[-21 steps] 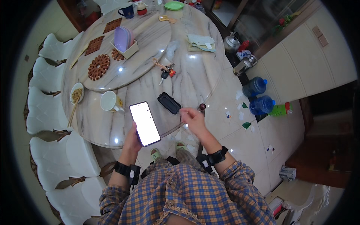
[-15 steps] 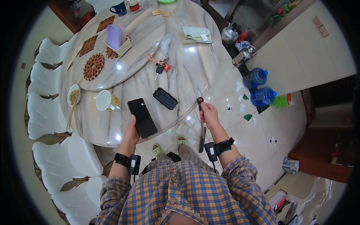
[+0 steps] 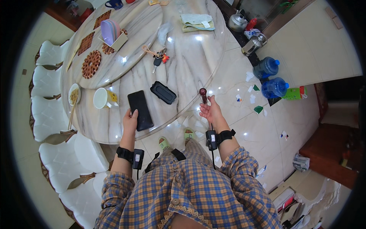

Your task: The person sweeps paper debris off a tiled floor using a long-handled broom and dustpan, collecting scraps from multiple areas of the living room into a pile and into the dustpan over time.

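Black and dark-screened, one phone (image 3: 140, 110) is lain flat on the marble table (image 3: 190, 65), just beyond the left hand (image 3: 130, 119). That hand is rested at the table edge with its fingers laid on the phone's near end; the phone is touched and pressed down, not lifted or gripped, probably so that it is steadied on the smooth stone. Just to the right of it, and apart from it, one black case (image 3: 163, 92) is lain flat. To the left of the hand one white mug (image 3: 101, 98) is stood upright, and further left one small bowl (image 3: 74, 94) is seen with chopsticks leaned across it.

To the right, off the table edge and over the floor, the right hand (image 3: 210, 112) is held palm up with the fingers loosely curled. One thin stick with a dark red knob (image 3: 203, 92) is seen rising from it, the knob uppermost; whether it is truly clasped or merely rested across the fingers cannot be told.

Well beyond both hands one bunch of keys (image 3: 157, 57) is lain near the table's middle, and one folded cloth (image 3: 197, 21) further off still. On the raised turntable one holder of pastel plates (image 3: 110, 33) is stood. On the tiled floor, far right of the right hand, two blue water bottles (image 3: 266, 68) are stood side by side among scattered paper scraps. One black band is worn on each wrist.
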The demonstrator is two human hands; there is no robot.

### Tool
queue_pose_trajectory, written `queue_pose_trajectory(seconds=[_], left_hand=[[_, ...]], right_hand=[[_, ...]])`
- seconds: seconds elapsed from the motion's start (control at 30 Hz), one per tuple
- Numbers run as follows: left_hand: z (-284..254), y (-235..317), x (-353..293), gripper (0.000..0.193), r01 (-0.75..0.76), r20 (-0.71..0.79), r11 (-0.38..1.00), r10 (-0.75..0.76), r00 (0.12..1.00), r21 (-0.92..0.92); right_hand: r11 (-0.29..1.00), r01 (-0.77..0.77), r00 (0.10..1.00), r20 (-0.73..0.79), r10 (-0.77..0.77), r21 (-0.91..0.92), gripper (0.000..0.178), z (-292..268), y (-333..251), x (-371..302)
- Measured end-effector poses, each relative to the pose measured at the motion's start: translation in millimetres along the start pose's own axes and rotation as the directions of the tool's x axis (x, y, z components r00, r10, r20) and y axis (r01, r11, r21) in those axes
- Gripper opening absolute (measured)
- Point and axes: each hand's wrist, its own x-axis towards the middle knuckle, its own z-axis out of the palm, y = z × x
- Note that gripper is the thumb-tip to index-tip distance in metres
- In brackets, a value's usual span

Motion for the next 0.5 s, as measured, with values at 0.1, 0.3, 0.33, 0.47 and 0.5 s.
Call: queue_pose_trajectory(seconds=[0.1, 0.3, 0.33, 0.47, 0.5], left_hand=[[3.0, 1.5, -4.2, 0.047, -0.025, -0.078, 0.991, 0.036, 0.996, 0.131], [-6.0, -2.9, -0.1, 0.054, -0.302, -0.129, 0.826, 0.405, 0.905, 0.475], [-7.0, 2.5, -5.4, 0.054, -0.304, -0.117, 0.828, 0.4, 0.909, 0.471], [-14.6, 19.6, -6.5, 0.041, -0.225, 0.024, 0.974, 0.224, 0.974, 0.04], [-16.5, 24.4, -0.8, 0.036, -0.191, 0.115, 0.977, 0.202, 0.973, -0.096]], right_hand=[[0.998, -0.059, 0.997, 0.044, 0.059, 0.005, 0.052, 4.0, 0.5, -1.1], [0.98, -0.167, 0.982, -0.109, 0.156, -0.104, 0.044, -21.6, 12.6, -53.9], [0.987, -0.122, 0.989, -0.094, 0.113, -0.101, 0.04, -22.5, 16.3, -67.1], [0.98, -0.197, 0.977, -0.08, 0.199, 0.029, 0.021, -67.9, 35.6, -145.9], [0.978, -0.189, 0.974, -0.11, 0.198, 0.085, 0.023, -75.6, 51.0, -156.5]])
